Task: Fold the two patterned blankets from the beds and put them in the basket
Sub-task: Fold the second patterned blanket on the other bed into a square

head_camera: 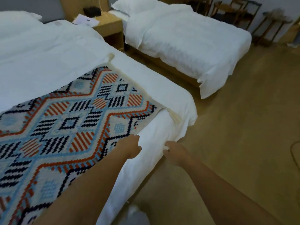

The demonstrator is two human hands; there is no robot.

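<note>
A patterned blanket [68,120] with blue, orange and dark diamond shapes lies flat across the foot of the near bed [48,54]. My left hand [132,147] rests at the blanket's near right edge, fingers bent down over the white bedding; whether it grips anything is unclear. My right hand [176,152] is at the bed's side edge, fingers curled on a fold of the white duvet [155,132]. The far bed [183,41] shows only white bedding. No second blanket and no basket are in view.
A wooden nightstand [107,26] with papers and a dark box stands between the beds. Wooden chairs [240,12] and stools line the far wall. Tan floor [235,143] runs beside and between the beds; a cord curves at the right edge.
</note>
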